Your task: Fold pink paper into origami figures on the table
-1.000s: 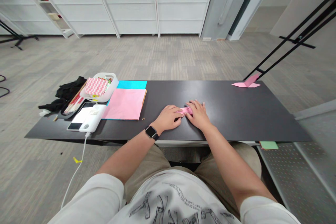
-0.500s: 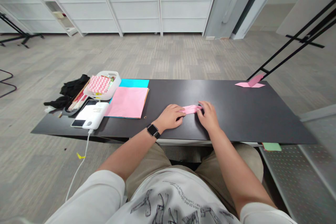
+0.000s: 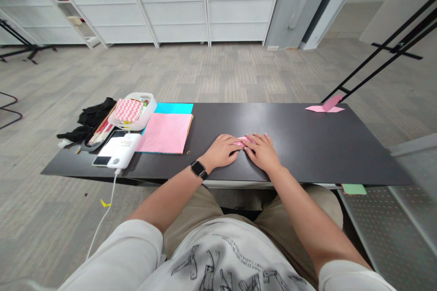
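A small folded pink paper (image 3: 243, 140) lies on the black table (image 3: 307, 145) near its front edge. My left hand (image 3: 221, 151), with a watch on the wrist, rests curled on the paper's left end and holds it down. My right hand (image 3: 263, 152) lies over the paper's right part with fingers stretched flat, pressing it. Most of the paper is hidden under both hands.
A stack of pink and blue sheets (image 3: 166, 132) lies at the left, beside a white tray (image 3: 132, 111) of patterned paper, a white power bank (image 3: 118, 152) with cable, and black cloth (image 3: 92, 116). Another folded pink piece (image 3: 325, 107) sits at the far right corner.
Half a second ago my right hand was at the strip's right end with the paper showing between the hands. It has slid left over the paper and now covers it.
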The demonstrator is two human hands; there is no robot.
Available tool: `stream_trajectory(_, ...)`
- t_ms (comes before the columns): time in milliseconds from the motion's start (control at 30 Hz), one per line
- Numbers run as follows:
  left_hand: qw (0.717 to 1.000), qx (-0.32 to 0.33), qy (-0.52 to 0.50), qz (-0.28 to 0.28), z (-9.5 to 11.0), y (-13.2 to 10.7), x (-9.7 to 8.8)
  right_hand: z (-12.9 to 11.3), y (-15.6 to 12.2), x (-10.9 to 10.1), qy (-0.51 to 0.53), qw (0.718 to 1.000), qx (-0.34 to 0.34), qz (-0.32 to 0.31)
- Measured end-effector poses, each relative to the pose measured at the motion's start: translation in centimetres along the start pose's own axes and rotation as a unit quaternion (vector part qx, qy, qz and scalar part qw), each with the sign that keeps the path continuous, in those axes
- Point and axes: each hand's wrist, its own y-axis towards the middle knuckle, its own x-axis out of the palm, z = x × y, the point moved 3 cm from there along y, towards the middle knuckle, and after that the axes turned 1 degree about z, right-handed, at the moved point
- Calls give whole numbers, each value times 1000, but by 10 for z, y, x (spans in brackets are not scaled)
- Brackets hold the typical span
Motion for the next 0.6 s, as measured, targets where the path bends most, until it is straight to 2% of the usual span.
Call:
stream_trajectory(233,1000,9,8,-7,0,1,-2,-2,-1,-1,-15,1000,11,-9)
stream_trajectory(433,999,18,29,-22,-12,-9,-4,-2,1,-3,-9,1000,7,-9)
stream_trajectory(600,998,31,40,-36,-20,-21,-14,-2,1,-4,-9,1000,4,-6)
